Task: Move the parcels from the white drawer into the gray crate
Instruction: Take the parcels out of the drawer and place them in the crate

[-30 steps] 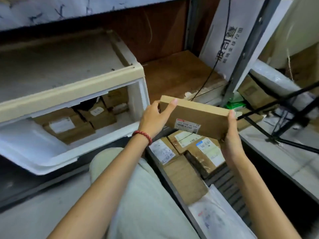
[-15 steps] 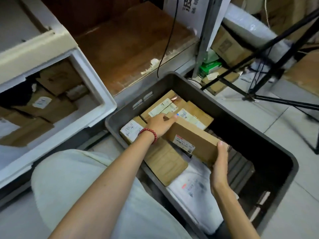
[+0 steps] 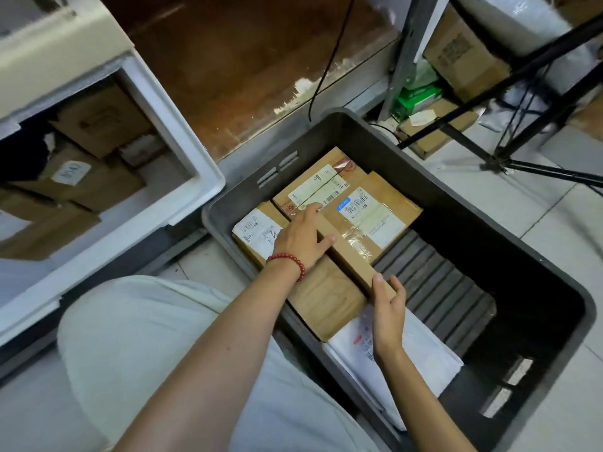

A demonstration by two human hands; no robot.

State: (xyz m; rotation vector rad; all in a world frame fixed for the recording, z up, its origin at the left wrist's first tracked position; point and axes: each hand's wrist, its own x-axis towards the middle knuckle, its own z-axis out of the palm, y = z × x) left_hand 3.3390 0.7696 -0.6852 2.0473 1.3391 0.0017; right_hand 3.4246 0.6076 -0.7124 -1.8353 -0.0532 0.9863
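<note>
Here your left hand (image 3: 301, 238) curls over the far end of a slim, smooth cardboard parcel (image 3: 350, 257), your right hand (image 3: 388, 309) pinching the near end; it stands on edge among taped boxes (image 3: 375, 216) inside the ribbed-floored gray crate (image 3: 326, 135).

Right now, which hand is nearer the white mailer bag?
Right. The right hand is over the white mailer bag; the left hand is at the far end of the narrow parcel.
</note>
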